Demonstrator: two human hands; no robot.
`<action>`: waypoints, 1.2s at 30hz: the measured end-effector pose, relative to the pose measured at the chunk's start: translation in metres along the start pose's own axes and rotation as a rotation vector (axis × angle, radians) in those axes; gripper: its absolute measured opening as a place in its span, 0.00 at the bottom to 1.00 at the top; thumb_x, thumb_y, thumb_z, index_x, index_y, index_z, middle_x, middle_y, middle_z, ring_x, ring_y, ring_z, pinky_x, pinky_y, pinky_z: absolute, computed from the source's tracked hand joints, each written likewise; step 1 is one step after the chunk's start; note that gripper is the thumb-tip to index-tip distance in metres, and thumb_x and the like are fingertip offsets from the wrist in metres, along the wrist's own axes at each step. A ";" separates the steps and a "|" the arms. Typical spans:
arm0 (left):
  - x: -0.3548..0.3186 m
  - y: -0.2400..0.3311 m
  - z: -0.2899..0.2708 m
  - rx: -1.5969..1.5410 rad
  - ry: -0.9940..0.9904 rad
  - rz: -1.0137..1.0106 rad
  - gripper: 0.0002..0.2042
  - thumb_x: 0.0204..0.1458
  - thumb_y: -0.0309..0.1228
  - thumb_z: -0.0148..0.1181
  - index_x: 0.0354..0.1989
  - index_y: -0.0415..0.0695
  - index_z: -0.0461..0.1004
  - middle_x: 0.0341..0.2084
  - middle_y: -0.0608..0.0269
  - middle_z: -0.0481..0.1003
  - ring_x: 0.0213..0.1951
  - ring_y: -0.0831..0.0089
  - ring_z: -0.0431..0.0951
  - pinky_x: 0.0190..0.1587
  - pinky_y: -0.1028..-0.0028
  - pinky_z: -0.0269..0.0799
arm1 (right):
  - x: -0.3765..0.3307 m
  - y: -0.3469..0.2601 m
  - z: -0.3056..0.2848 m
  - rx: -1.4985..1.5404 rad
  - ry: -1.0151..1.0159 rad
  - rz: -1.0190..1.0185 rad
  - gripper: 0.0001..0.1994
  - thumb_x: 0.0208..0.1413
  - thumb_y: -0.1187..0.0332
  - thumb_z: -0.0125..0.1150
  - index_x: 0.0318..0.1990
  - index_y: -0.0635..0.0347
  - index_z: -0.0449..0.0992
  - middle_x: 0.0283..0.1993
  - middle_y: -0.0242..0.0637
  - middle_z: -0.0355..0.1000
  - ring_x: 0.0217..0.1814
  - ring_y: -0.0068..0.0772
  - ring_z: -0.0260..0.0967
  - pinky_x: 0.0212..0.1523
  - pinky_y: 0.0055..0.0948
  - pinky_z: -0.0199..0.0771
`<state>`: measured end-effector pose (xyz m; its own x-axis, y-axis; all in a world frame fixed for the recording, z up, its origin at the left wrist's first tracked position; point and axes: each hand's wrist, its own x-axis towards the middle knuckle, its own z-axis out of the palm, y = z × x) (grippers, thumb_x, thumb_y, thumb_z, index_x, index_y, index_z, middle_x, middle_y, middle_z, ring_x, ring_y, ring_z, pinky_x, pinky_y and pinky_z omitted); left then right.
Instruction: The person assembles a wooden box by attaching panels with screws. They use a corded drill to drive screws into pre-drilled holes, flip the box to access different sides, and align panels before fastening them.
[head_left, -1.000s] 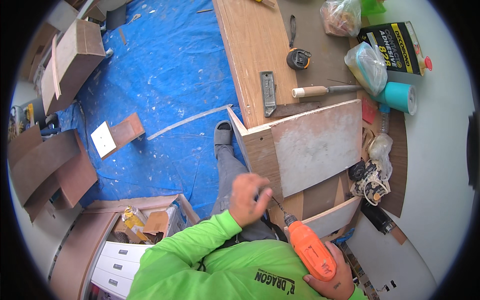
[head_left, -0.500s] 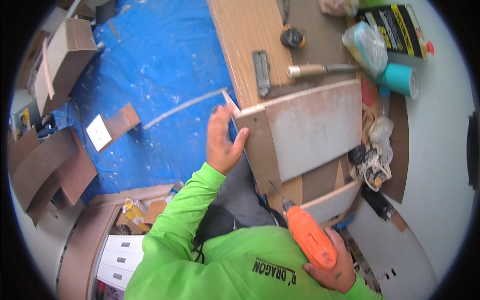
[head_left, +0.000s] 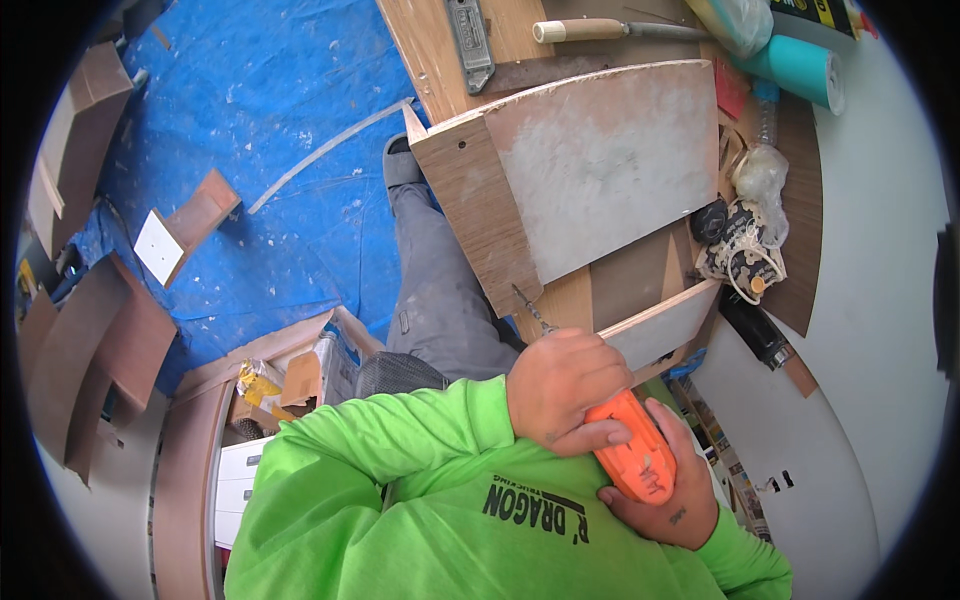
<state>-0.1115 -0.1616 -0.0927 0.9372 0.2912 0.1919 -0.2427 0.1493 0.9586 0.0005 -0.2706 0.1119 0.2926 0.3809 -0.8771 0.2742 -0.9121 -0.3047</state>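
Note:
Both my hands are on an orange power drill in front of my chest. My left hand wraps over its front end near the chuck, and my right hand grips its rear. A thin drill bit points away toward the lower corner of a brown wood strip; whether its tip touches, I cannot tell. One dark hole shows near the strip's far end. The strip borders a panel smeared with white, part of a wooden piece lying on the bench. The drill's handle is mostly hidden.
A wooden-handled tool, a grey metal tool and a teal cylinder lie beyond the panel. At right are a black bottle and a clear plastic bag. Blue sheeting covers the floor at left, with curved boards on it.
My left hand has left the far corner of the brown strip and come back to close over the front of the drill. The view has shifted, so the bench sits higher in it.

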 end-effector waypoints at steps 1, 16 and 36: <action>0.000 -0.001 0.001 0.009 0.013 0.004 0.26 0.56 0.55 0.58 0.40 0.38 0.78 0.35 0.55 0.79 0.34 0.55 0.79 0.36 0.62 0.72 | 0.000 0.001 0.000 0.003 0.001 -0.016 0.54 0.40 0.60 0.83 0.72 0.67 0.53 0.63 0.53 0.69 0.60 0.52 0.75 0.55 0.41 0.79; -0.001 -0.006 0.007 0.017 0.088 0.017 0.24 0.58 0.51 0.58 0.40 0.36 0.78 0.34 0.53 0.79 0.32 0.55 0.80 0.35 0.63 0.74 | 0.006 0.004 -0.006 0.005 -0.036 -0.050 0.55 0.41 0.61 0.83 0.73 0.68 0.51 0.65 0.56 0.67 0.60 0.53 0.75 0.55 0.41 0.80; 0.001 -0.001 0.008 0.043 0.089 -0.017 0.23 0.61 0.48 0.55 0.39 0.35 0.78 0.33 0.52 0.79 0.34 0.54 0.80 0.37 0.62 0.74 | 0.006 0.006 -0.010 0.001 -0.042 -0.043 0.56 0.41 0.61 0.83 0.74 0.68 0.51 0.65 0.58 0.67 0.58 0.54 0.77 0.52 0.40 0.81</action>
<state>-0.1084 -0.1686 -0.0917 0.9147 0.3722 0.1575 -0.2137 0.1147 0.9701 0.0131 -0.2725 0.1081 0.2422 0.4129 -0.8780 0.2848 -0.8953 -0.3425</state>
